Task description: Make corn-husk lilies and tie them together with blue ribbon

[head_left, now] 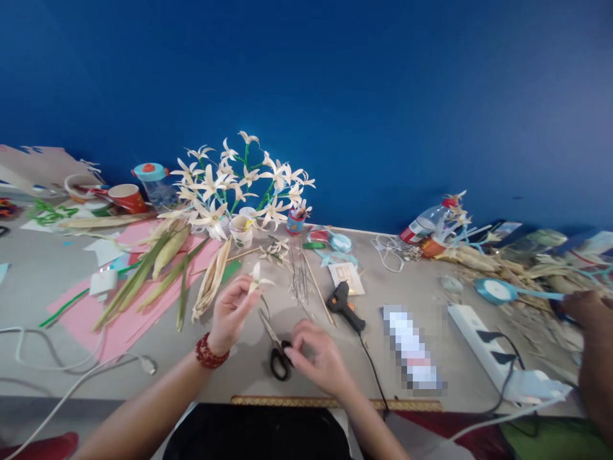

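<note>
My left hand [233, 306] is closed on a white husk flower [259, 280], pinched at its base, petals spread upward. A thin stem hangs below it. Black-handled scissors [276, 354] are on the grey table, blades pointing away from me. At one handle loop, the curled fingers and thumb of my right hand [320, 358] seem to grip the scissors. Behind, a large bunch of white husk flowers [211, 183] on green stems stands in cups. A loose husk flower [276, 249] lies on the table, near thin wires [300, 281].
Right of my hands are a black glue gun [345, 306] with its cord, a blurred-out phone [412, 348] and a power strip [483, 345]. Green husks [143, 281] lie on pink paper [158, 313] at left. Another person's hand [587, 313] holds blue ribbon [541, 294] at right.
</note>
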Action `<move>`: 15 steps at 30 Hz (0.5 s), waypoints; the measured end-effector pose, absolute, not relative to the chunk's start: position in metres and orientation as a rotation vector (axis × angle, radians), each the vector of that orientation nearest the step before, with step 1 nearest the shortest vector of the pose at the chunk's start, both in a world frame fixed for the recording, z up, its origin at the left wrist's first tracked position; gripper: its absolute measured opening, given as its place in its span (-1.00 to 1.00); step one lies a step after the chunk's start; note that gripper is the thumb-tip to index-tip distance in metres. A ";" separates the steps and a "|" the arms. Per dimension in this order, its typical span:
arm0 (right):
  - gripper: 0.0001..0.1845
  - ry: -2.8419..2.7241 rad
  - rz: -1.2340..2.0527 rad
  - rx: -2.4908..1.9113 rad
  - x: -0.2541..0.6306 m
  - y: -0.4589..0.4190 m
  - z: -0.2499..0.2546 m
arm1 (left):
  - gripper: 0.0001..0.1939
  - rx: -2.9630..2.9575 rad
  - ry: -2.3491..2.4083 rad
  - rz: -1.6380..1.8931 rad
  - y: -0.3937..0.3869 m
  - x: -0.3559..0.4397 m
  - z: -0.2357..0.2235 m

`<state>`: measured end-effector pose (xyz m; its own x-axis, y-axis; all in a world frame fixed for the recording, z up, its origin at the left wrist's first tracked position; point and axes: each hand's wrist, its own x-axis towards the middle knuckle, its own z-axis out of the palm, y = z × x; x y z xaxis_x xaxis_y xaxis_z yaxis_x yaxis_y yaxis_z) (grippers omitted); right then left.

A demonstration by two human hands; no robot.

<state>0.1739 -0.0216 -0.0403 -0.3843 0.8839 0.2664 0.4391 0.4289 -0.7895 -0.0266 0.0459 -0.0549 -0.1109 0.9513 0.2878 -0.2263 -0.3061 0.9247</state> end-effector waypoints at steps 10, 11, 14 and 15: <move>-0.91 -1.718 0.699 -1.142 0.124 0.014 -0.034 | -0.81 1.015 0.893 1.505 0.038 -0.015 -0.058; -0.90 -1.698 0.721 -1.123 0.122 0.015 -0.034 | -0.81 1.011 0.888 1.498 0.037 -0.015 -0.059; -0.85 -1.578 0.934 -1.063 0.121 0.017 -0.039 | -0.83 1.006 0.852 1.458 0.036 -0.016 -0.059; -0.83 -1.521 1.047 -1.034 0.122 0.017 -0.041 | -0.85 1.006 0.826 1.436 0.036 -0.016 -0.059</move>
<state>0.1219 0.0173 -0.0407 -0.1564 0.9563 0.2472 0.1106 0.2656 -0.9577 -0.0162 0.0359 -0.0592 0.0067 0.9921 0.1252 -0.3906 -0.1127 0.9136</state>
